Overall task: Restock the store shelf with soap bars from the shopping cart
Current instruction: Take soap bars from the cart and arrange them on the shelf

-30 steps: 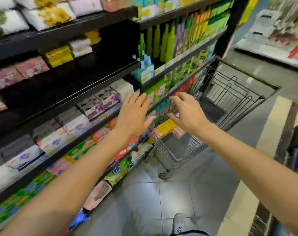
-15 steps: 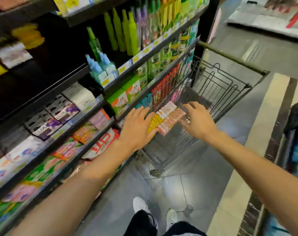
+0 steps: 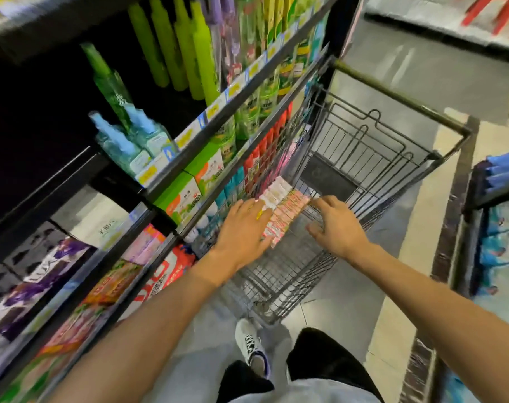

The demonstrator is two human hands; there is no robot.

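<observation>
Two hands are seen, the left hand [image 3: 241, 231] and the right hand [image 3: 336, 225], both over one shopping cart [image 3: 363, 158]. Two rows of soap bars [image 3: 285, 210] are seen in the cart, one pale and one pink and orange; the bars in each row are too blurred to be counted. One yellow piece [image 3: 259, 214] is glimpsed between the left fingers. On the shelf [image 3: 218, 117], about four tall lime-green bottles [image 3: 186, 48] are counted, with two blue-capped spray bottles [image 3: 125, 144] below them. Two green-and-white boxes [image 3: 189, 187] are seen one level lower. One white shoe [image 3: 249, 341] is visible on the floor. One red stool [image 3: 491, 10] is seen far off.
</observation>
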